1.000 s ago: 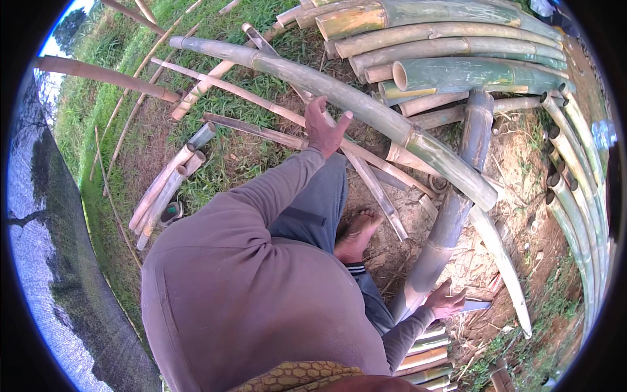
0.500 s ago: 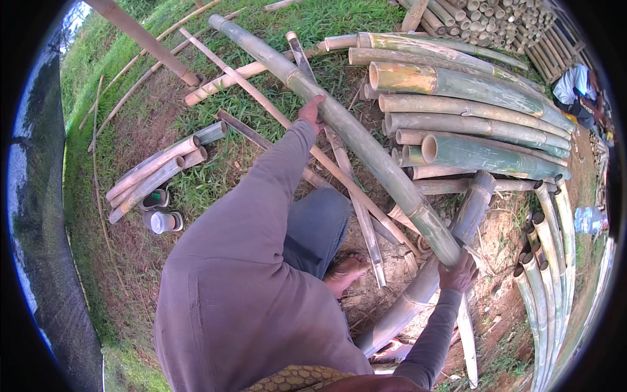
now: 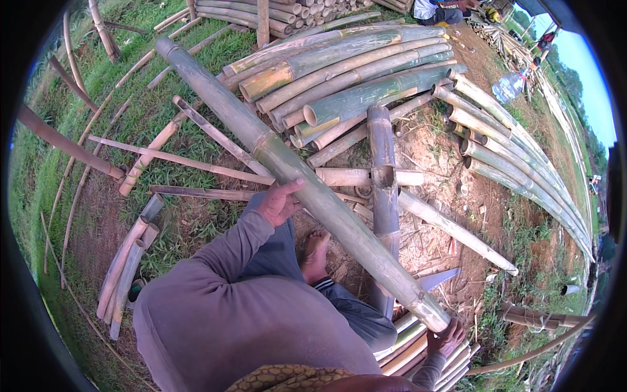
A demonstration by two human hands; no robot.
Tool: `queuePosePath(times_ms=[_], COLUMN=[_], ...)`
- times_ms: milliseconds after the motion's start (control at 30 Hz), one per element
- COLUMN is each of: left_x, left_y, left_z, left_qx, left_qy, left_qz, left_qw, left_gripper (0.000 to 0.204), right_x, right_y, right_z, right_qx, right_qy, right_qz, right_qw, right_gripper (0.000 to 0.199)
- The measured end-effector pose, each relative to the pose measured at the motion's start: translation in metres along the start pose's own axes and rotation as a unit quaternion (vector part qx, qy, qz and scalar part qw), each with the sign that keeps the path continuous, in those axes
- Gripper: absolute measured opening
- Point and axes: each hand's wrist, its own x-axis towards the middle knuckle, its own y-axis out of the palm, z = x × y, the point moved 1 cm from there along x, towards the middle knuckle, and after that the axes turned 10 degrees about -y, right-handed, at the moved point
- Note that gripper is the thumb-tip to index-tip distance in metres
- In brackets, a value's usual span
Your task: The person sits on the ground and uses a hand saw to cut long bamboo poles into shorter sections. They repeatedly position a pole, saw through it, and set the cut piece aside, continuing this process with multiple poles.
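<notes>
A long green bamboo pole (image 3: pixel 326 206) runs slantwise across in front of me, from far left to near right. My left hand (image 3: pixel 281 201) grips it around the middle from the near side, thumb on top. At its near right end, my right hand (image 3: pixel 447 336) is closed around the cut rim, with part of the fingers hidden. Beneath the pole lies a thick, dark bamboo log (image 3: pixel 384 215) with a notch cut in it. A saw blade (image 3: pixel 439 278) shows beside that log. Cut bamboo lengths (image 3: pixel 405 346) are stacked close to my right hand.
Thick bamboo poles (image 3: pixel 353 65) lie in a row ahead, and more poles (image 3: pixel 522 163) fan out at right. Short pieces (image 3: pixel 127 268) rest on the left. A clear plastic bottle (image 3: pixel 508 87) and a seated person (image 3: pixel 439 12) are farther off.
My view has turned to the right. The pole, held in both hands, has shifted so its near end sits beyond the dark log, beside the stacked cut lengths.
</notes>
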Motion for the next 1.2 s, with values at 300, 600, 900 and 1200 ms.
queuePosePath(times_ms=[300,600,900,1200], left_x=[0.045,0.178,0.260,0.063], left_y=[0.140,0.222,0.231,0.104], left_z=[0.078,0.148,0.136,0.125], left_qx=[0.162,0.339,0.350,0.375], left_qy=[-0.076,-0.065,-0.026,-0.051], left_qz=[0.091,0.034,0.030,0.255], left_qw=[0.980,0.938,0.936,0.890], left_gripper=[0.073,0.103,0.098,0.100], right_x=[-0.165,-0.248,-0.070,0.158], right_y=[-0.117,-0.084,-0.098,-0.052], right_z=[0.023,0.095,0.173,0.226], right_qx=[0.060,0.177,0.385,0.710], right_qy=[0.116,0.183,0.283,0.263], right_qz=[0.054,0.064,0.202,0.184], right_qw=[0.990,0.965,0.855,0.626], right_gripper=[0.085,0.081,0.072,0.059])
